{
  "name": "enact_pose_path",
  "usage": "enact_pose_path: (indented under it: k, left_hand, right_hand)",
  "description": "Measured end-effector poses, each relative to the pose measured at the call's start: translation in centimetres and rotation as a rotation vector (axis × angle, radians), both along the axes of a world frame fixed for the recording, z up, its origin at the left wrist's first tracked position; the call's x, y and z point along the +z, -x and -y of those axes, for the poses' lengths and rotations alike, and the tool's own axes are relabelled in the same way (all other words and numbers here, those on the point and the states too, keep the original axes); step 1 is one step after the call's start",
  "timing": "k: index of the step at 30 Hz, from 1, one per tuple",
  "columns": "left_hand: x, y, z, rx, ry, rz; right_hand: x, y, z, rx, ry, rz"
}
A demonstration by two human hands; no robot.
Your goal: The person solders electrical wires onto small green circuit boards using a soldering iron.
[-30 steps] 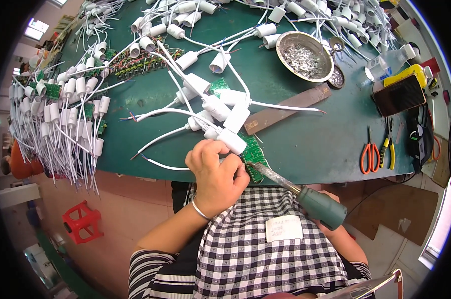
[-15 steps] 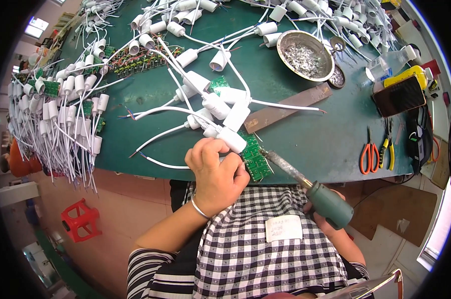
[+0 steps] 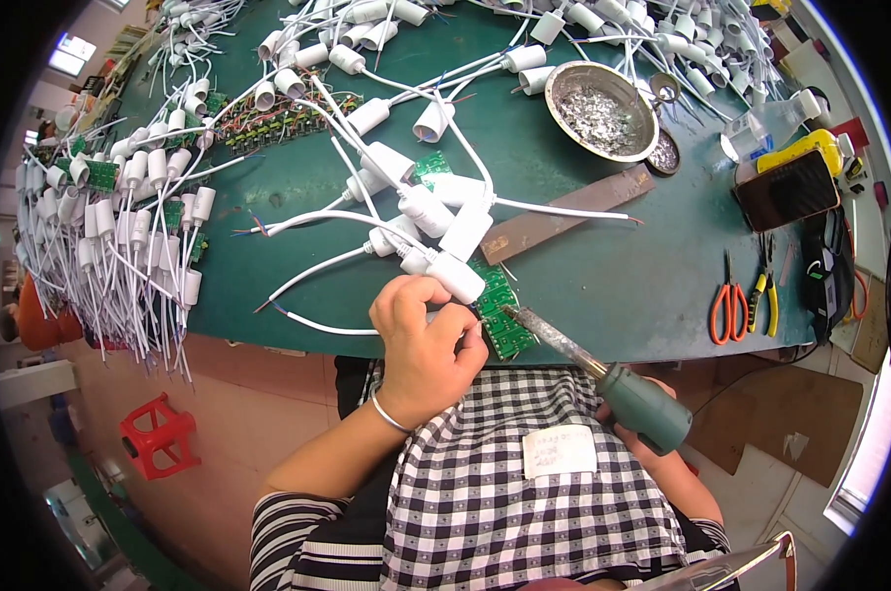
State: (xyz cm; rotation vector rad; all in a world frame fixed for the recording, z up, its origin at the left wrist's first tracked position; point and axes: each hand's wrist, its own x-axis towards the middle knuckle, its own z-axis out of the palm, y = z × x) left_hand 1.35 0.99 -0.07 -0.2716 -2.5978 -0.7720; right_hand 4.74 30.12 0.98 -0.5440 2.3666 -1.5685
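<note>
My left hand (image 3: pixel 424 337) is closed in a pinch at the left edge of a green circuit board panel (image 3: pixel 504 335) by the table's front edge. What its fingertips hold is hidden. A white cylindrical lamp holder (image 3: pixel 455 278) lies just above those fingers, partly over the panel. My right hand (image 3: pixel 642 448), mostly hidden under the handle, grips a soldering iron (image 3: pixel 647 406) with a dark green handle. Its tip is at the panel, close to my left fingertips. Several more white lamp holders (image 3: pixel 426 210) with white cables are piled beyond, with another green board (image 3: pixel 431 167) among them.
A brown bar (image 3: pixel 568 215) lies behind the panel. Farther right stand a metal bowl (image 3: pixel 561 123) of silvery scraps, orange-handled scissors (image 3: pixel 729 313), yellow-handled pliers (image 3: pixel 764 300) and a phone (image 3: pixel 788 192). Heaps of wired lamp holders (image 3: pixel 135 222) hang over the left edge. A red stool (image 3: pixel 160 436) is on the floor.
The soldering iron has shifted slightly left, its tip now farther in over the panel. My left hand has moved very little and keeps its pinch.
</note>
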Motion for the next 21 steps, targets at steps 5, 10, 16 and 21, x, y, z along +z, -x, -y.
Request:
enact_pose_path:
  k: [5, 10, 16, 21]
  left_hand:
    - [-0.23, -0.24, 0.37, -0.071, -0.038, -0.054]
    - [-0.4, -0.24, 0.29, -0.088, 0.052, -0.105]
    - [-0.4, -0.19, 0.27, -0.096, 0.042, -0.104]
    - [-0.23, -0.26, 0.09, -0.09, 0.053, -0.096]
  right_hand:
    - [0.34, 0.09, 0.09, -0.008, 0.001, 0.011]
    - [-0.35, 0.08, -0.1, 0.001, -0.005, -0.043]
    - [-0.23, 0.28, -0.26, 0.085, -0.029, -0.095]
    - [-0.35, 0.42, -0.35, 0.125, -0.061, -0.158]
